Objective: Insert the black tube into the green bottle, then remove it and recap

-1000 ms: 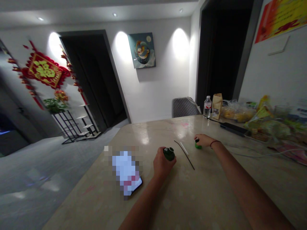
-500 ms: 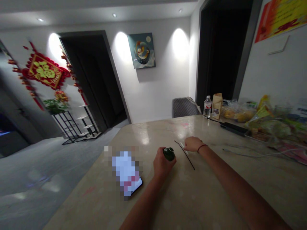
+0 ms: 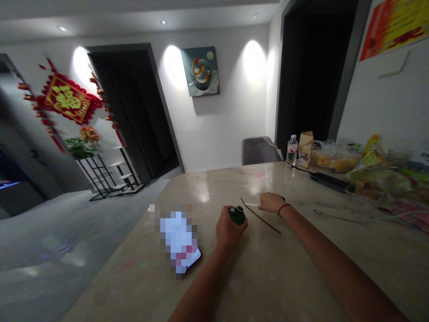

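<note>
My left hand (image 3: 228,230) is wrapped round a small dark green bottle (image 3: 237,215) that stands upright on the beige table (image 3: 261,277), its open mouth showing on top. My right hand (image 3: 271,202) rests on the table just beyond it, fingers curled on the end of a thin white stick (image 3: 251,205). A long thin black stick (image 3: 259,215) lies on the table between the two hands, running under my right wrist. A red band circles that wrist. A small dark cap peeks out behind my right hand.
A phone (image 3: 182,250) lies at the table's left edge. Along the right wall stand a water bottle (image 3: 292,150), a paper bag (image 3: 305,149), food bags (image 3: 355,163) and a white cable (image 3: 351,219). A grey chair (image 3: 259,151) sits at the far end.
My right hand moved left from the green cap to the white stick and closed on it. The black stick has turned slightly. My left hand kept hold of the bottle.
</note>
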The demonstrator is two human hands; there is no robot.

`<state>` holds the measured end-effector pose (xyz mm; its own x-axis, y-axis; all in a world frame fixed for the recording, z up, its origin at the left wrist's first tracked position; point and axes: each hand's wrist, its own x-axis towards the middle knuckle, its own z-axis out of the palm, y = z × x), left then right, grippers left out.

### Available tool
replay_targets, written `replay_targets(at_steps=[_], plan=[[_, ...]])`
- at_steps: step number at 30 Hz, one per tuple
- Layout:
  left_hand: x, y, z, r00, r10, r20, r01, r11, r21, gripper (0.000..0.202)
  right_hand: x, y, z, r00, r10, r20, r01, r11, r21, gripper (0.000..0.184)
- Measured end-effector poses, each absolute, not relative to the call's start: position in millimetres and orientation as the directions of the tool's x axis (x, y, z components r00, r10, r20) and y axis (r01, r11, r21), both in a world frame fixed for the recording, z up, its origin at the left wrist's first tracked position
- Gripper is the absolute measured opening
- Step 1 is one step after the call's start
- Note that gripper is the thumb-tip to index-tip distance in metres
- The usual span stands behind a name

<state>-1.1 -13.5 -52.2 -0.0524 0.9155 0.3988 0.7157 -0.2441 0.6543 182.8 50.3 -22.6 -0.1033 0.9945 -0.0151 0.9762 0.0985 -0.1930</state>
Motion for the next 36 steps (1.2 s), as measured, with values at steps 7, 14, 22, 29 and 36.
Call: replay_targets(at_steps=[7,14,22,29,36], plan=[[-1,-7,-61,-0.065,0.911,0.406,0.634,-0.277,0.722,0.050,180,49,-5,-0.019,0.941,0.338,0.910,0.156,-0.384,0.018],[3,-4,-70,-0.098,0.906,0.412,0.513,-0.309,0.801,0.055,176,46,11,-0.011,0.841,0.542,0.657,0.415,-0.630,0.020],[3,-2,-73,-0.038,0.927,0.372,0.444,-0.318,0.838,0.057,186,36,35,0.079,0.766,0.638,0.375,0.571,-0.731,0.033],[2,-1,-79,0.046,0.949,0.311,0.438,-0.299,0.848,0.061,179,24,45,0.051,0.762,0.645,0.314,0.601,-0.735,0.034],[1,-1,-74,0.079,0.947,0.312,0.415,-0.316,0.853,0.058,154,19,37,-0.134,0.721,0.680,0.370,0.673,-0.640,0.025]])
